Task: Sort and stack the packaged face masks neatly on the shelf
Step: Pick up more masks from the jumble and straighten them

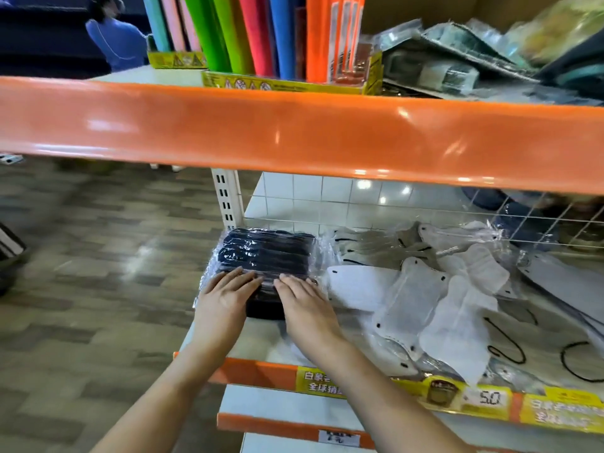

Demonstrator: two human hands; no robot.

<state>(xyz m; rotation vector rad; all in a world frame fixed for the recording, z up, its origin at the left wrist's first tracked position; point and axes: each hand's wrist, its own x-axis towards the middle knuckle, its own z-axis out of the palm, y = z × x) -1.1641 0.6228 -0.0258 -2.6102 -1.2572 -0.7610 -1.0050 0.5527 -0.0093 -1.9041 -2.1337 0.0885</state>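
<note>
Head view: my left hand and right hand are pressing flat, fingers straight, gripping nothing, on the black mask stack lying under my fingertips.

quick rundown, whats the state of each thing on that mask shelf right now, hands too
black mask stack: wrapped in clear plastic, stacked at the shelf's left end, both hands on it
white masks: loose, scattered, unstacked to the right
left hand: flat, fingers straight, pressing the stack's near edge
right hand: flat, fingers straight, pressing beside the left
wire divider: upright behind the white masks
price tag: on the shelf's front edge, reads 5.0
</note>
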